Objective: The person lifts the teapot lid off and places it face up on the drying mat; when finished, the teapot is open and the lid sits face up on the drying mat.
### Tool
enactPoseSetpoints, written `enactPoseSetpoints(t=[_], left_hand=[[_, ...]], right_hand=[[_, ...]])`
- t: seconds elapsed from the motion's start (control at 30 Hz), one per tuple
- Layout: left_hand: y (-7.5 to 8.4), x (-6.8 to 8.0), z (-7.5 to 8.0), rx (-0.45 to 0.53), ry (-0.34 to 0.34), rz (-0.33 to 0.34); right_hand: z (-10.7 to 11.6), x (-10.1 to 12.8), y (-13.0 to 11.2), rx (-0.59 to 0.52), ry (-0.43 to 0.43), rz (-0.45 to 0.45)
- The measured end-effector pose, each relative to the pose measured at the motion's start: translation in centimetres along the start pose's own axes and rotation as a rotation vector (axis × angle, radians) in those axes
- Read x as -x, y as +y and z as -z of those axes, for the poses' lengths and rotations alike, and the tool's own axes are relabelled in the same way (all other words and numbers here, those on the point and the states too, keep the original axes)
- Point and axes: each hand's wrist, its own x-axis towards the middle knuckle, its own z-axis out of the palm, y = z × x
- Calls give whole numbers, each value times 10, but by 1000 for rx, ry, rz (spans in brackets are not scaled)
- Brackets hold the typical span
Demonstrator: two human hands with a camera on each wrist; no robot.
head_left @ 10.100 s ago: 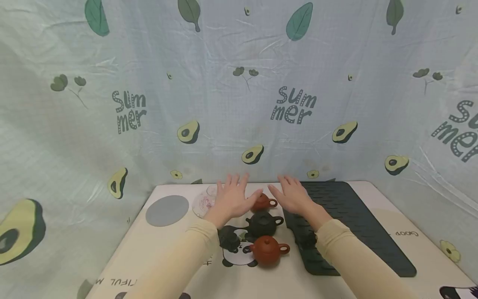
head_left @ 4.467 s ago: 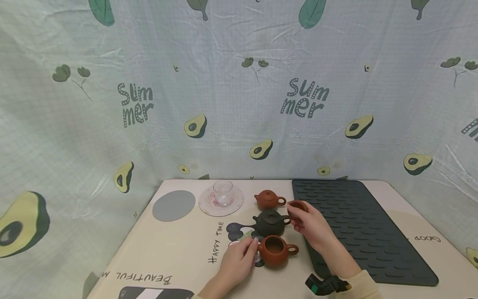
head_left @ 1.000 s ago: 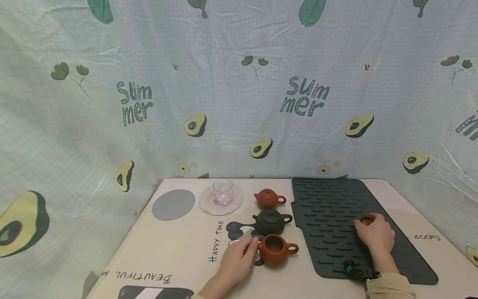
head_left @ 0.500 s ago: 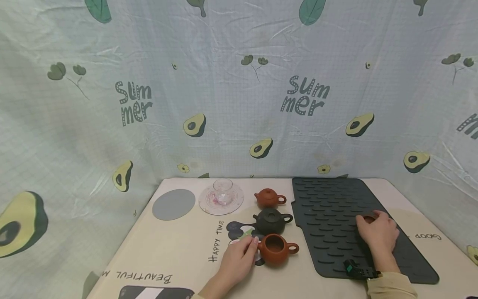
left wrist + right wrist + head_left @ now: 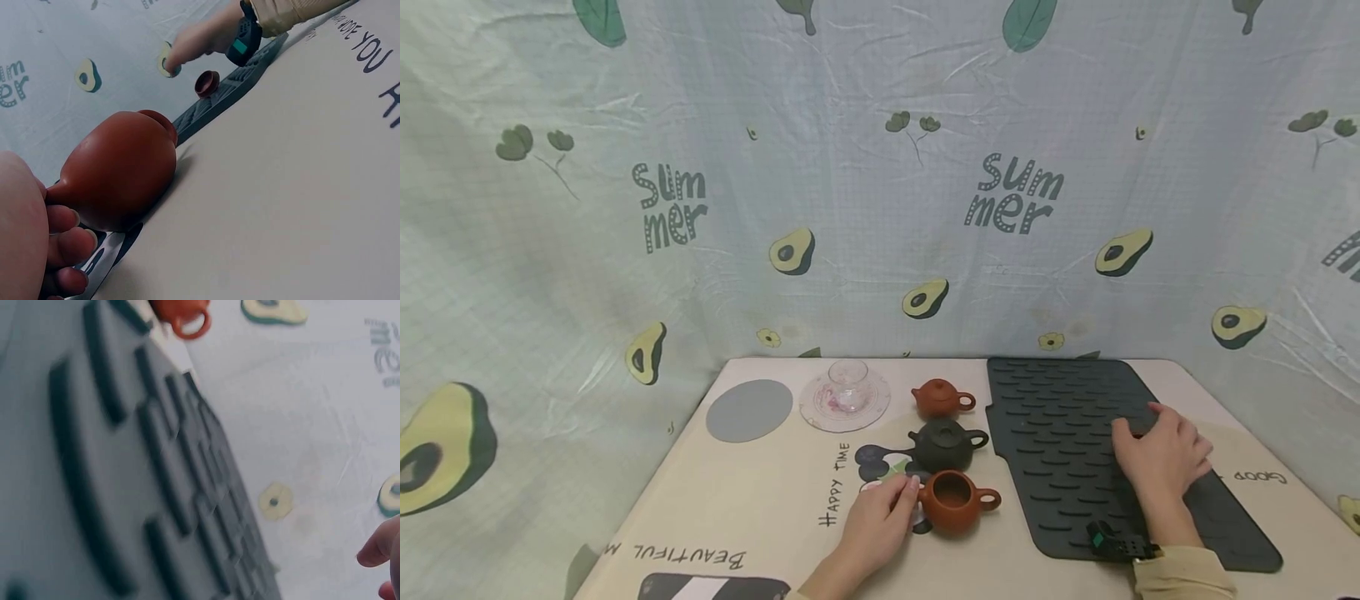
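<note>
An orange-brown clay teapot [image 5: 951, 510] stands lidless on the table, its mouth open upward. My left hand [image 5: 874, 523] pinches its spout from the left; the left wrist view shows the curled fingers [image 5: 74, 247] right beside that spout. On the black ridged mat [image 5: 1060, 483] lies the teapot's round lid [image 5: 207, 84], hollow side showing, in the left wrist view. Just above it my right hand [image 5: 1159, 457] is lifted, thumb and fingers spread with nothing between them. In the head view this hand hides nearly all of the lid.
A dark teapot [image 5: 943, 447] and a smaller orange-brown teapot [image 5: 936, 398] stand in line behind the lidless one. Farther left, a glass cup [image 5: 847, 385] sits on a patterned saucer [image 5: 811, 410]. A printed curtain [image 5: 865, 167] rises behind the table.
Earlier the teapot wore its lid and both hands hovered over the table. The right hand took the lid off, carried it right to the mat and has now let go. The left hand stays put.
</note>
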Motion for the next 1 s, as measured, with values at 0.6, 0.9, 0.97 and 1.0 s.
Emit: enactPoseSetpoints(t=[0.6,0.9,0.97,1.0], left_hand=[[-3,-2,-1,-12,17,-5],[-2,-1,-2,-13,19,-12],[-2,-1,-3,-13,19,-10],[-2,0,-3,-13,20,-10]], right_hand=[[-40,45,-103,-19,-379,526],[-65,60,-144,102,-665,638],[-70,60,-146,125,-706,645],[-72,61,-147,134,-719,652]])
